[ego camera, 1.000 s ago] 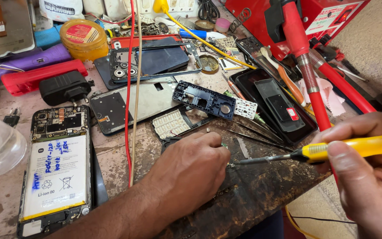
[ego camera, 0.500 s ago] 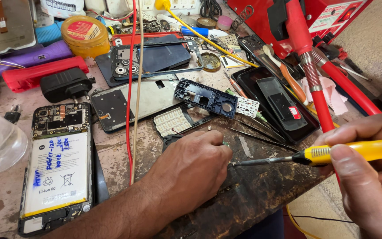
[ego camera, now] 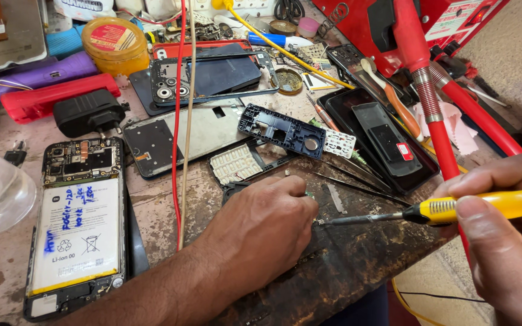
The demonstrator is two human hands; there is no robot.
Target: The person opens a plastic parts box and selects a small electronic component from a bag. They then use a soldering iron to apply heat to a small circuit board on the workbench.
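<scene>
Right hand (ego camera: 509,241) in closed grip on yellow soldering iron (ego camera: 454,208), left hand (ego camera: 267,220) pinching perhaps a small part, hidden.

My left hand (ego camera: 261,226) and forearm are bare: no sleeve, glove, ring or watch in view. My right hand (ego camera: 509,241) is bare too, nails short, wrist out of frame.

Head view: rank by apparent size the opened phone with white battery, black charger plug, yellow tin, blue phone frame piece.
1. Opened phone with white battery, largest.
2. Blue phone frame piece.
3. Black charger plug and yellow tin look alike; the tin lies farther off, so no ranking.
</scene>
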